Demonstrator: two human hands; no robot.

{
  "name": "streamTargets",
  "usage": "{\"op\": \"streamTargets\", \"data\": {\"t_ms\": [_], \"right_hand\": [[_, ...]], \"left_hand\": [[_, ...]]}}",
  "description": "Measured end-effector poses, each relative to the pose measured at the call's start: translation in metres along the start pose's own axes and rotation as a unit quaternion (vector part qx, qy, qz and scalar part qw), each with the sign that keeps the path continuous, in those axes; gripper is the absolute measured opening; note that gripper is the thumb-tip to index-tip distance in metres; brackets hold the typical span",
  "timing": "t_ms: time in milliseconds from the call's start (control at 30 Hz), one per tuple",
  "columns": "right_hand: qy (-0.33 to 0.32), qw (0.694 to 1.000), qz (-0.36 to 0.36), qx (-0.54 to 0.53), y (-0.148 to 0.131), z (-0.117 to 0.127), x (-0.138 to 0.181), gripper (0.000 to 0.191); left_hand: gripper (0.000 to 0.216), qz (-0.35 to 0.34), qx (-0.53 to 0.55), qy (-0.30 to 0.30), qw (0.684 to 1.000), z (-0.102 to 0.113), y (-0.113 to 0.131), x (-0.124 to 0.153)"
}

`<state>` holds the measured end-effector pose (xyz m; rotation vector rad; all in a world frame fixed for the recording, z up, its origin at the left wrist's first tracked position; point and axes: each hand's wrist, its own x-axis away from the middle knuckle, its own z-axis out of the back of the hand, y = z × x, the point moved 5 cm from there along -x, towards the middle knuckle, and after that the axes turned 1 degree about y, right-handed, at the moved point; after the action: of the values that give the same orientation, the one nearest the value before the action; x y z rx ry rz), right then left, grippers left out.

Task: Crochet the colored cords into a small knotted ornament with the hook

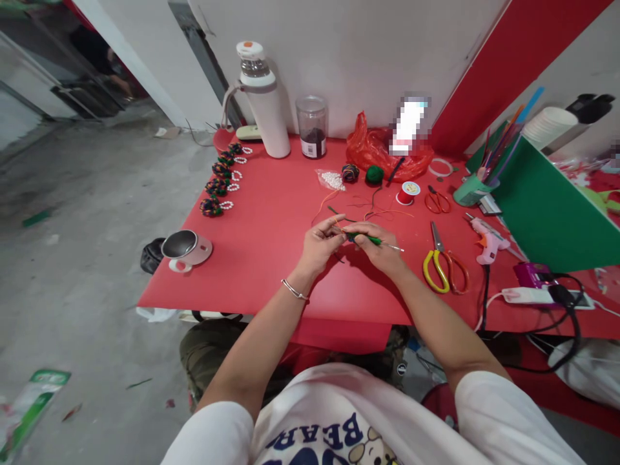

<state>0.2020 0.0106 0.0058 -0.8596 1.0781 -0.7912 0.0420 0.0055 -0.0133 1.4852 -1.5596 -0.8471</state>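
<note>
Both my hands meet over the middle of the red table [271, 258]. My left hand [320, 244] is closed in a pinch on thin orange and green yarn strands [339, 213] that trail back toward a green yarn ball [374, 174] and a red thread spool [409, 192]. My right hand [376, 245] is closed on a green-handled crochet hook [382, 243], whose metal tip pokes out to the right. A small bit of green work sits between the fingertips.
Along the table's left edge lie several finished multicoloured yarn pieces with bead rings [220, 181], and a metal cup [181, 248]. A white thermos [261, 97] and jar [312, 126] stand at the back. To the right lie yellow scissors [438, 265], a glue gun [489, 242] and a power strip [533, 296].
</note>
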Motion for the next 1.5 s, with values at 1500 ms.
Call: {"op": "streamTargets", "data": {"t_ms": [1500], "right_hand": [[0.064, 0.962, -0.143, -0.222, 0.025, 0.006, -0.002, 0.042]], "left_hand": [[0.033, 0.066, 0.007, -0.039, 0.997, 0.008, 0.012, 0.002]]}}
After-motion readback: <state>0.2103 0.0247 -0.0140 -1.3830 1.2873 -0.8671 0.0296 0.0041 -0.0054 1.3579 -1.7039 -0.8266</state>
